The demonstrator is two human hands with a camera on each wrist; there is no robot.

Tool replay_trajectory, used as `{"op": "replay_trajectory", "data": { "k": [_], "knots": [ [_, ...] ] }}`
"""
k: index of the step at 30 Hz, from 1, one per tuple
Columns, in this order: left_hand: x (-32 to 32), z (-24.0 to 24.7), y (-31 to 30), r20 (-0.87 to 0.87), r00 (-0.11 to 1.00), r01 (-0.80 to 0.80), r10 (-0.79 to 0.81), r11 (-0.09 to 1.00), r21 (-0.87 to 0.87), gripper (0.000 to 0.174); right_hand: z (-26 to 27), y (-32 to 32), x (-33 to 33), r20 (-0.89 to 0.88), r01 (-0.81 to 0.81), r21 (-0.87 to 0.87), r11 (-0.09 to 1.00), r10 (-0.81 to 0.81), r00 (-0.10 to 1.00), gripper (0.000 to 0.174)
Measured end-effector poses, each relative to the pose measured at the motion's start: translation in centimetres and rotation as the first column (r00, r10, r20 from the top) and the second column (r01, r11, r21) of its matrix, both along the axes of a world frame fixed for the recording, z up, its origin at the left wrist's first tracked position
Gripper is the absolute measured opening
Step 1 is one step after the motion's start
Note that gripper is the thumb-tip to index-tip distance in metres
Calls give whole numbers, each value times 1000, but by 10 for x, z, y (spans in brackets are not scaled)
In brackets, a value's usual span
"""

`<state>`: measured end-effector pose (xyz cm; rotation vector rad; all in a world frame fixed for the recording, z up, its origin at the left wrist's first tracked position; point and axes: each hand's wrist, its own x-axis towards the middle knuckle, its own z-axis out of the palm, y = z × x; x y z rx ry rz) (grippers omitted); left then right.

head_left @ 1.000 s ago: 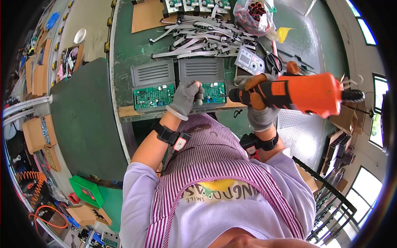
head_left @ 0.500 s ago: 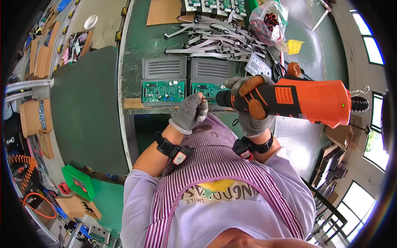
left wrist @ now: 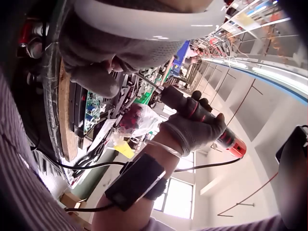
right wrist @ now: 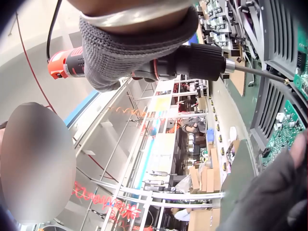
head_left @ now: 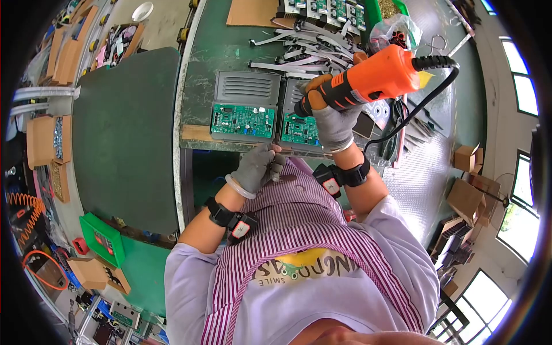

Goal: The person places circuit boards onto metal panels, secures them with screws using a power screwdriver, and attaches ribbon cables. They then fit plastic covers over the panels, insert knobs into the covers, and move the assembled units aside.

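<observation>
My gloved right hand [head_left: 333,123] grips an orange and black electric screwdriver [head_left: 376,75], thumb and fingers wrapped round its black front part. Its long metal bit [right wrist: 257,72] points at the right-hand green circuit board [head_left: 300,130], with a small brass-coloured piece at the tip in the right wrist view. That board and a second green circuit board [head_left: 242,120] lie side by side in grey vented housings [head_left: 247,87] at the table's front edge. Just before that edge hangs my gloved left hand [head_left: 256,169], fingers curled inward; I cannot tell what its palm holds.
Behind the housings lies a heap of grey ribbon cables [head_left: 313,52]. A plastic bag [head_left: 397,31] of dark and red parts stands at the back right, near scissors [head_left: 397,109]. The screwdriver's black cord [head_left: 428,106] loops down on the right. A dark green board [head_left: 126,138] lies at left.
The screwdriver's bit has left my left fingertips, where it was half a second ago, and now reaches over the right board. My right hand has swung the tool's rear upward. My left hand has drawn back.
</observation>
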<state>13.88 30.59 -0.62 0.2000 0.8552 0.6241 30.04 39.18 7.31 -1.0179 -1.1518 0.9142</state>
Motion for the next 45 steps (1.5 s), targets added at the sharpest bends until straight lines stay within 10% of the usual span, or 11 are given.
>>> {"op": "replay_trajectory", "data": {
  "k": [14,24,28,45],
  "knots": [
    [-1,1,6,-29,994,-103,104,994,34,13,5,7,-14,301,-70,-222,973,137,944,27],
    [1,-12,8,-13,989,-146,147,987,60,15,11,1,-2,86,-77,-26,997,79,993,11],
    [7,-14,10,26,979,-205,204,979,18,16,37,-25,-2,-303,-224,-3,975,213,929,20],
    [8,-9,3,95,995,-8,-1,996,92,31,34,-46,3,-339,-267,70,961,274,900,22]
  ]
}}
